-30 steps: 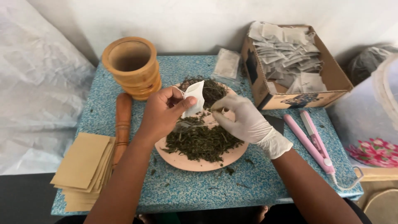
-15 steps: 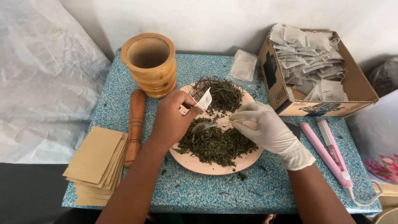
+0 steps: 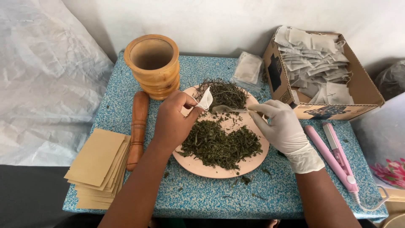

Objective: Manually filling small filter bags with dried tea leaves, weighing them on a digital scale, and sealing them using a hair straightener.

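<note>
bare left hand pinches a small white paper sachet open at its mouth. gloved right hand grips a small metal spoon, bowl just beside the sachet, over the round pink plate of dried green herbs. looks like the filling step; the spoon tip needs lining up with the opening. wooden mortar beyond left hand, wooden pestle and stack of tan paper envelopes to its left. cardboard box of white sachets beyond right hand, pink sealing tongs to its right.

A plain white wall stands behind the blue speckled table (set close against it). White plastic sheeting drapes at left over dark floor. Even, soft daylight throughout.
</note>
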